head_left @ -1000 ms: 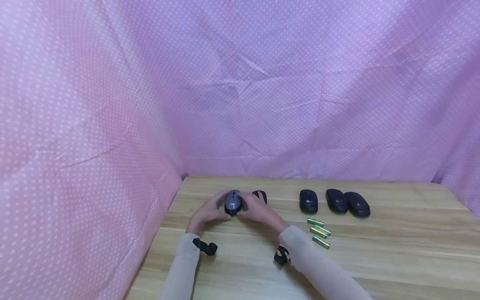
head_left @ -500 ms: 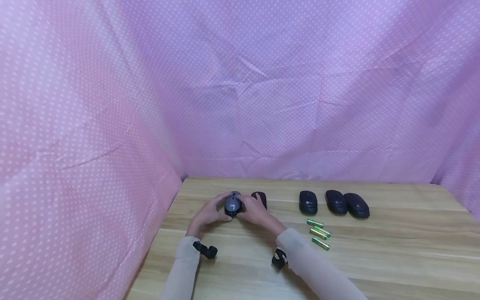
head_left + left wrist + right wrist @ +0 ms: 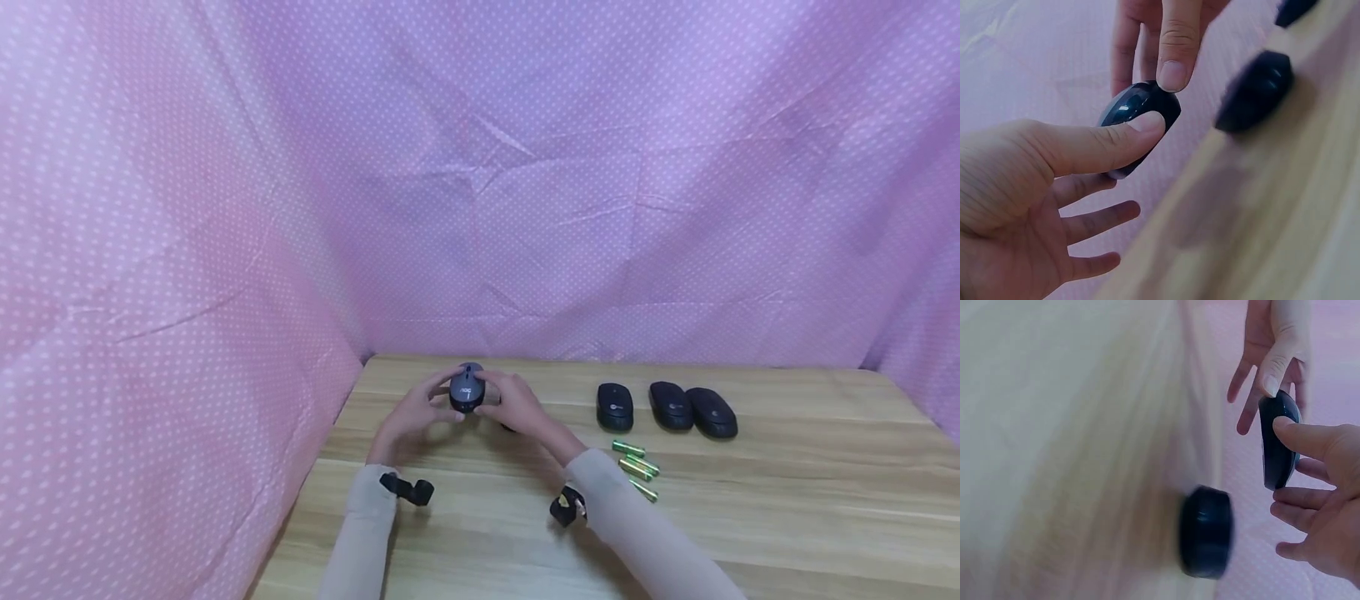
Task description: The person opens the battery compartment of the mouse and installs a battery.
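Observation:
A grey-topped computer mouse (image 3: 467, 390) with a dark base is held up off the wooden table. My left hand (image 3: 412, 412) pinches its left side; in the left wrist view the thumb (image 3: 1150, 120) lies along the mouse's (image 3: 1127, 107) rear edge and the lower fingers spread free. On the opposite side my right hand (image 3: 521, 406) grips it, its thumb (image 3: 1285, 425) on the dark side of the mouse (image 3: 1275, 453) in the right wrist view. Another dark mouse (image 3: 1207, 532) lies on the table, mostly hidden behind my right hand in the head view.
Three black mice stand to the right: one apart (image 3: 615, 407), and a pair side by side, the inner mouse (image 3: 671, 406) and the outer mouse (image 3: 713, 412). Several green-and-gold batteries (image 3: 635, 469) lie in front of them, near my right sleeve. Pink dotted cloth (image 3: 480, 250) hangs behind the table (image 3: 480, 542).
Both hands have raised the grey mouse from the tabletop, up and slightly away from me. The dark mouse beside it is now mostly covered by the right hand.

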`<state>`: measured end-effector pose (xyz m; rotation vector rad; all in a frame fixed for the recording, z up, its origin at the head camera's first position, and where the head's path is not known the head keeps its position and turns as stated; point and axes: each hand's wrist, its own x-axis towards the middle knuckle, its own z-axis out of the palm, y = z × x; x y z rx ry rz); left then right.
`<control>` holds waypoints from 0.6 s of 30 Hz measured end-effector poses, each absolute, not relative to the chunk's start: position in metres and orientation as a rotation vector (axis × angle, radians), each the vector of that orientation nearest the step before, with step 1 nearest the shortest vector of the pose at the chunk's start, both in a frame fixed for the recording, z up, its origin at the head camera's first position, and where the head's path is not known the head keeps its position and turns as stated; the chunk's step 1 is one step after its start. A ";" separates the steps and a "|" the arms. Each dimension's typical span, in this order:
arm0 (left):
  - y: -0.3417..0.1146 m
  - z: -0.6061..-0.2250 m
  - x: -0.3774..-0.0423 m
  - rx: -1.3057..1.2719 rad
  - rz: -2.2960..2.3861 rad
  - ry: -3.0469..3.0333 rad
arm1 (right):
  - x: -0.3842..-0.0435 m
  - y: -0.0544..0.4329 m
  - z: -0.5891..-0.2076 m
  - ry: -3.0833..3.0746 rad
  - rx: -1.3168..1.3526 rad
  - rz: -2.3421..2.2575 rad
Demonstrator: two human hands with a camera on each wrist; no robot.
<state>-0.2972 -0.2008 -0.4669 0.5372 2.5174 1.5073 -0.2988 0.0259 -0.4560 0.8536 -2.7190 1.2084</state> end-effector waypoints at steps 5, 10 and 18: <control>-0.186 -0.451 -0.299 0.623 1.577 2.485 | -0.299 0.048 -0.443 -2.695 0.825 1.359; -0.164 -0.439 -0.301 0.684 1.690 2.400 | -0.299 0.076 -0.431 -2.639 0.823 1.502; -0.125 -0.424 -0.301 0.777 1.772 2.330 | -0.293 0.110 -0.417 -2.629 0.733 1.599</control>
